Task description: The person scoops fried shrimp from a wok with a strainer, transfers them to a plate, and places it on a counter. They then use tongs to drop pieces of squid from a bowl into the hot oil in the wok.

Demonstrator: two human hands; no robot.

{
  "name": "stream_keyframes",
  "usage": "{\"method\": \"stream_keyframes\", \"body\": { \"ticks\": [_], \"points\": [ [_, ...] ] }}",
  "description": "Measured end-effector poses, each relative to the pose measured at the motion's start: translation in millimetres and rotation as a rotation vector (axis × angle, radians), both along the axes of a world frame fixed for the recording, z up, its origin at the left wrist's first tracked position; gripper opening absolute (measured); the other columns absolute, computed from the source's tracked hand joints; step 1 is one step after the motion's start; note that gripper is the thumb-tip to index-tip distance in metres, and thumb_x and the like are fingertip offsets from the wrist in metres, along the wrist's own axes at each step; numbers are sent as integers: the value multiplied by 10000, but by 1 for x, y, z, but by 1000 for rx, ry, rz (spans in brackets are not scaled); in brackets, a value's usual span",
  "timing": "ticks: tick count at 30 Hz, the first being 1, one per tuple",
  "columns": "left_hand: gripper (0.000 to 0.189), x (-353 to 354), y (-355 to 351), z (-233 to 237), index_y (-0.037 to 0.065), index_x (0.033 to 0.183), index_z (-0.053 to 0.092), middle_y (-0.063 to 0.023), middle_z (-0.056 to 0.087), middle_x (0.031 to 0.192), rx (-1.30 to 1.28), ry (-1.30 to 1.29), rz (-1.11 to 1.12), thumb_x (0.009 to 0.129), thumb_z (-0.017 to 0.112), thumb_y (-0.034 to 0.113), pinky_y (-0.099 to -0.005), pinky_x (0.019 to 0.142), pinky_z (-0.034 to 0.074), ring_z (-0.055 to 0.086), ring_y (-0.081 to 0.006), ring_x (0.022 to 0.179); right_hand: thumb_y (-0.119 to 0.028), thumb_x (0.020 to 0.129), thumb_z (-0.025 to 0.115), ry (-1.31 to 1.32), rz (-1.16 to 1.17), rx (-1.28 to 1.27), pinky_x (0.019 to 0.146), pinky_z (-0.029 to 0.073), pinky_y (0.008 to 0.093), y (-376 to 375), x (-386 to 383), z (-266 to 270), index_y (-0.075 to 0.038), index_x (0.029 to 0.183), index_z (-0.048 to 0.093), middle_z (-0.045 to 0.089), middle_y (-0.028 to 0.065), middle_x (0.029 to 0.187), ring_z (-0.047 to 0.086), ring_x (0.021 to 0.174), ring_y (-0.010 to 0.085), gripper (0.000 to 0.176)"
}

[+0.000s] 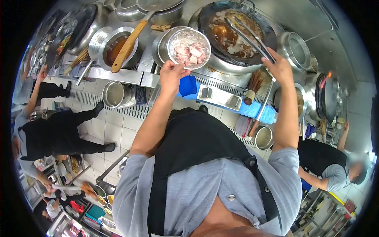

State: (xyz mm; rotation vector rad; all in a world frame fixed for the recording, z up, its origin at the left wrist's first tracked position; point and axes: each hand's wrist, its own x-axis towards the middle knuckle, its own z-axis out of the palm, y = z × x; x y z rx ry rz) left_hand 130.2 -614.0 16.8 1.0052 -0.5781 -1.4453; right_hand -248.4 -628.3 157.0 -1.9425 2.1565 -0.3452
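Observation:
My left hand (173, 75) grips the near rim of a metal bowl (170, 48), thumb on top. Pale raw meat pieces (192, 52) with a floury coating lie in it. Just left of the bowl and partly behind it is a wider metal pan (157, 50). To the right, a pair of tongs (251, 36) is in my right hand (280, 66), fingers closed around the handle end. The tongs' arms reach across a large dark wok (205, 28), their tips over bubbling brown liquid (223, 33).
A wooden-handled tool (130, 45) lies across a pot of brown sauce (106, 55) at left. Below the wok are a bamboo brush (252, 89) and a blue cloth (187, 85). Co-workers stand left (55, 136) and right (319, 162). A flame (325, 80) burns by the right wok.

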Motion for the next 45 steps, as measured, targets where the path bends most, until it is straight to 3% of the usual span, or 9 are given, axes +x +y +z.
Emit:
{"method": "stream_keyframes", "body": {
  "ticks": [5, 8, 16, 26, 29, 35, 38, 44, 45],
  "points": [
    [232, -5, -5, 0, 25, 828, 487, -112, 638, 842, -102, -157, 26, 935, 693, 23, -294, 644, 622, 714, -194, 740, -285, 878, 754, -204, 313, -108, 908, 527, 424, 66, 16, 60, -190, 1389, 633, 709, 230, 1109, 687, 1013, 372, 534],
    [232, -9, -17, 5, 22, 813, 484, -122, 644, 851, -167, -234, 11, 924, 686, 3, -293, 630, 619, 712, -192, 734, -227, 872, 747, 13, 363, 9, 909, 529, 420, 81, 55, 65, -196, 1382, 636, 706, 185, 1152, 674, 1027, 375, 523],
    [179, -7, -43, -10, 5, 814, 501, -170, 666, 905, -70, -177, 46, 888, 652, -56, -327, 641, 643, 721, -241, 723, -232, 894, 745, -255, 132, -52, 948, 523, 387, 93, 11, 47, -125, 1326, 673, 709, 186, 1201, 678, 1105, 355, 450],
    [182, -8, -26, 2, 6, 849, 513, -145, 664, 895, -75, -104, 17, 903, 685, -18, -325, 678, 641, 708, -205, 740, -383, 863, 751, 164, -135, 101, 958, 512, 460, 25, -37, -16, -181, 1345, 663, 702, 226, 1175, 657, 1113, 405, 531],
    [180, -8, -25, 2, 10, 850, 516, -134, 663, 891, -81, -96, 15, 915, 683, -10, -318, 674, 639, 707, -194, 740, -385, 871, 749, 76, -98, -94, 967, 514, 444, 35, -36, -3, -159, 1358, 653, 692, 252, 1183, 659, 1121, 403, 546],
    [188, -12, -25, -6, 11, 843, 506, -126, 662, 899, -151, -250, 16, 931, 671, -12, -294, 658, 619, 714, -188, 741, -292, 889, 752, -215, 172, -36, 966, 512, 419, 92, 23, 57, -96, 1365, 637, 686, 234, 1216, 672, 1122, 384, 527],
    [181, -30, -32, -4, 8, 838, 501, -128, 666, 893, -402, -411, 6, 916, 659, -33, -286, 643, 605, 723, -192, 740, -231, 885, 757, -16, 146, 17, 947, 519, 400, 91, 65, 24, -87, 1357, 640, 688, 229, 1217, 693, 1112, 351, 506],
    [152, -23, -44, -7, 14, 846, 520, -142, 674, 908, -119, -71, -15, 902, 649, -42, -330, 671, 640, 720, -212, 748, -184, 889, 755, -363, 144, 79, 912, 528, 361, 107, 53, 18, -52, 1316, 658, 702, 239, 1161, 725, 1017, 298, 458],
    [152, -24, -42, -10, 14, 846, 520, -142, 674, 908, -114, -72, -17, 902, 649, -42, -330, 671, 640, 720, -212, 748, -192, 903, 757, -448, 83, 97, 943, 511, 330, 109, 41, 13, -25, 1319, 650, 717, 214, 1175, 711, 1030, 235, 461]
  ]
}}
